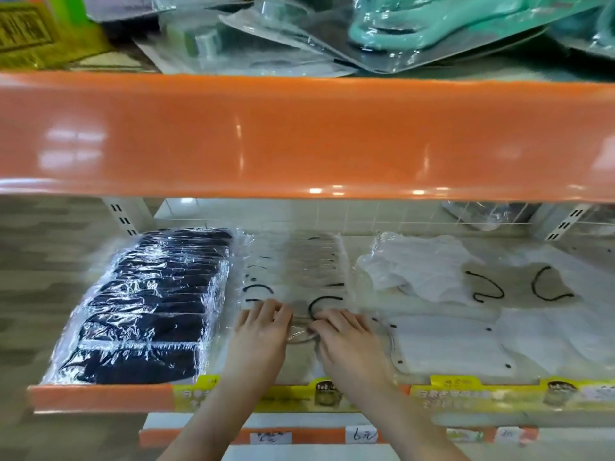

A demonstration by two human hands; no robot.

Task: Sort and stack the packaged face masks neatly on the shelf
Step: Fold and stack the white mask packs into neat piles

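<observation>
On the lower shelf (100, 395), centre: a row of clear-wrapped pale masks (293, 271) with black ear loops, overlapped, blurred. Left hand (263, 331) and right hand (342, 337) rest on its near end, fingers curled; whether they pinch the wrap, cannot tell. Black mask stack (149, 304) at 9 o'clock; loose white packs (446, 341) at 3 o'clock.

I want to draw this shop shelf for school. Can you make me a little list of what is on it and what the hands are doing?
place: shop shelf with an orange edge
left of shelf: neat row of black masks in clear wrap
middle: row of pale masks with black loops
right: loose white masks, not stacked
left hand: resting on the pale masks, fingers bent
right hand: beside it, on the same packs
grip: too blurry to tell
shelf above: clear packs, one with a mint item
</observation>
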